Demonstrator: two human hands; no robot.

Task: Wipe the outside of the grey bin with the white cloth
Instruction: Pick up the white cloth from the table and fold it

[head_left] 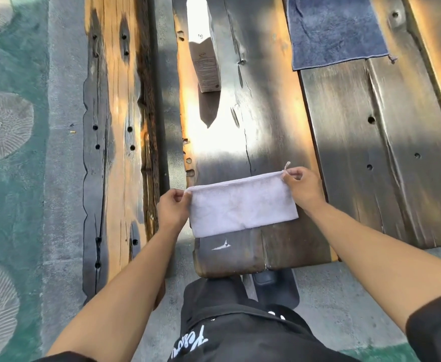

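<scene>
Both hands are on the white cloth (243, 205) at frame centre; the left hand (172, 207) pinches its left top corner, the right hand (301, 185) pinches the right top corner, stretching it flat over the dark wooden table (344, 152); a carton (205, 61) stands up top, a blue towel (334, 30) lies upper right; no grey bin in sight.

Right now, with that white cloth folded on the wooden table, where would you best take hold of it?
Probably at the two far corners of the white cloth, pinched from either side, as the left hand and right hand do now. It lies as a flat folded strip on the table; corner grips keep the fold taut and tidy.
</scene>
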